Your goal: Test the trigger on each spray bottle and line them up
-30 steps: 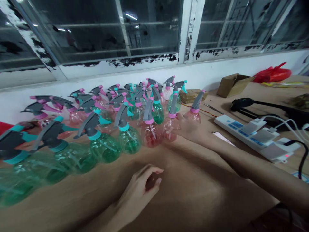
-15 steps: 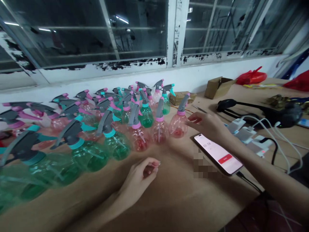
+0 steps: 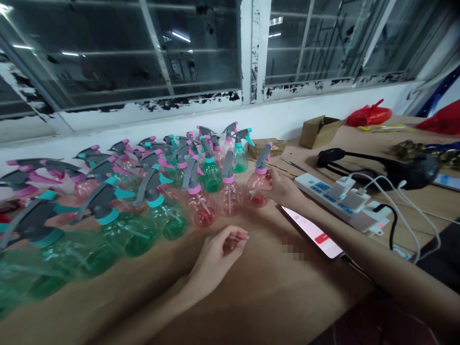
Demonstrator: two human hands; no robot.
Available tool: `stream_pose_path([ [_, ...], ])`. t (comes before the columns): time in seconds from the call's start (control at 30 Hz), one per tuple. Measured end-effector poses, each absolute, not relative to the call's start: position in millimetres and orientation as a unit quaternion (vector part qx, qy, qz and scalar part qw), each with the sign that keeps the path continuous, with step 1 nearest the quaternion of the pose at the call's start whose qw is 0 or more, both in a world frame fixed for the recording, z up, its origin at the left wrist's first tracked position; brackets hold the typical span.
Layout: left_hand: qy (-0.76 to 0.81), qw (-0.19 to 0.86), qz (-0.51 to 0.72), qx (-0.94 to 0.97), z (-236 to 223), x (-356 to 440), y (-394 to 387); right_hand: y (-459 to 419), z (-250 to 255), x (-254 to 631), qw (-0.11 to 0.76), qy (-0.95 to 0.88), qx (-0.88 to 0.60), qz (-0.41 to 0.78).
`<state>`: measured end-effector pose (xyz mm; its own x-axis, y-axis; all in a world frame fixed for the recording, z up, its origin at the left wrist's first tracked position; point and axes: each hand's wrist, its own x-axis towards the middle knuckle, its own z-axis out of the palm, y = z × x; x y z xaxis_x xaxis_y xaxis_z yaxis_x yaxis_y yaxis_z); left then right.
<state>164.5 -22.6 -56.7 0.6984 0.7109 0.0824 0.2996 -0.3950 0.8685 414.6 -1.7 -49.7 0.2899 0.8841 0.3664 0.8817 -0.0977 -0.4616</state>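
Note:
My right hand (image 3: 285, 189) has its thumb and fingers around the body of a pink spray bottle (image 3: 258, 187), which stands upright at the right end of the front row. Over the bare tabletop, my left hand (image 3: 224, 247) is loosely curled, fingertips close to the thumb, with nothing visible in it. Left of the gripped bottle stand two more pink spray bottles (image 3: 230, 197) with grey triggers and pink collars. Green spray bottles (image 3: 167, 220) with turquoise collars continue the row leftward. Many more pink and green bottles crowd behind them.
A lit phone (image 3: 316, 235) lies beneath my right forearm. Beyond it are a white power strip (image 3: 311, 184) with plugged-in chargers and a black headset-like object (image 3: 398, 170). An open cardboard box (image 3: 318, 132) and a red plastic bag (image 3: 370, 115) stand near the wall.
My right hand moved away from the rightmost pink bottle, then returned and closed around it. My left hand's fingertips drew nearer the thumb. The view swung right, bringing the phone into fuller sight.

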Motion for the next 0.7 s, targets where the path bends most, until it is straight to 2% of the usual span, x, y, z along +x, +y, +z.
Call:
stream_pose_path([
  [0.3,0.307,0.450,0.260,0.797,-45.1,150.3,-25.1,-54.5,-40.9,399.0,0.279,-0.638,-0.716,0.051],
  [0.43,0.297,0.410,0.283,0.815,-34.9,141.5,-27.5,-86.6,-37.5,362.3,0.264,-0.655,-0.702,0.089],
  [0.7,0.301,0.347,0.320,0.829,-11.5,107.2,-42.8,-102.3,-34.5,267.0,0.299,-0.752,-0.565,0.159],
])
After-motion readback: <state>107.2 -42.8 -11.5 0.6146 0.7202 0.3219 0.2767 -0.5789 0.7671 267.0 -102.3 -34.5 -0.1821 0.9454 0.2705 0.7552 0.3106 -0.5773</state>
